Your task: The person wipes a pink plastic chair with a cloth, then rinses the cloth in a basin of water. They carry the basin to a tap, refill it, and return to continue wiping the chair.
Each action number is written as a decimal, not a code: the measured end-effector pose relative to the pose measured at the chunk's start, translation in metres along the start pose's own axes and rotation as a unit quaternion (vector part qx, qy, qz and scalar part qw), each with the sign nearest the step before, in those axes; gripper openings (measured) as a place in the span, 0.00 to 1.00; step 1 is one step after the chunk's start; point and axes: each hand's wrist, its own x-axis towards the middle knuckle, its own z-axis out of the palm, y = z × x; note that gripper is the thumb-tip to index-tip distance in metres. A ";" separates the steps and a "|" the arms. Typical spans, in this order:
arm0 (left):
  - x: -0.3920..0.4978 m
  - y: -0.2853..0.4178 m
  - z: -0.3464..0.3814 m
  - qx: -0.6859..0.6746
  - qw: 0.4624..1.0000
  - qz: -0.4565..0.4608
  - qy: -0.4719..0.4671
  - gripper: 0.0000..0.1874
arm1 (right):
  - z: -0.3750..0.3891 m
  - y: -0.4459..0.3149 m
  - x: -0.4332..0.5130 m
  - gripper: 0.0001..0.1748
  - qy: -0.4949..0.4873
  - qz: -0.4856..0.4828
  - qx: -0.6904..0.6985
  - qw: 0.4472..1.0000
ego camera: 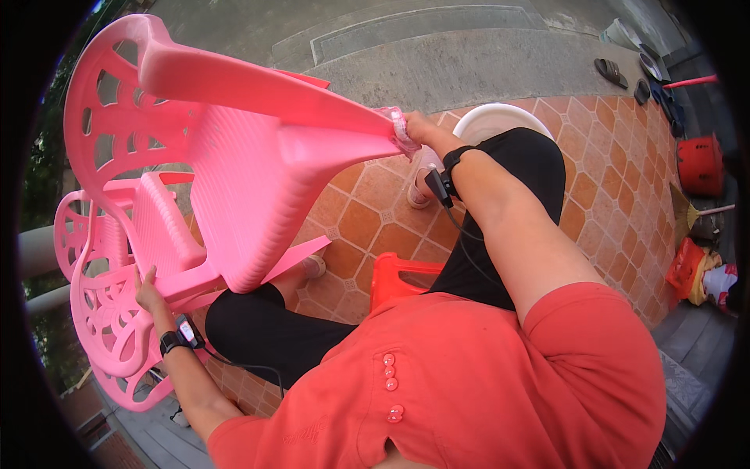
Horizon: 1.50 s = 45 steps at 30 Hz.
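Note:
A pink plastic armchair is tilted across my lap area, its ribbed seat facing me and its cut-out backrest at the left. My left hand grips its lower armrest, thumb and a finger showing on the near side. At the far end of a chair leg, my right hand holds a crumpled pink-and-white cloth wrapped against the plastic. The fingers of that hand are partly hidden by the cloth.
More pink chairs stand at the left. A white basin sits beyond my right knee, and a red plastic stool is beneath me. Slippers, a red bucket, a broom and plastic bags line the right side.

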 end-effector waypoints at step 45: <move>-0.015 0.010 0.000 -0.006 0.999 -0.020 0.028 0.33 | 0.064 -0.039 -0.021 0.18 0.182 0.387 0.641 0.637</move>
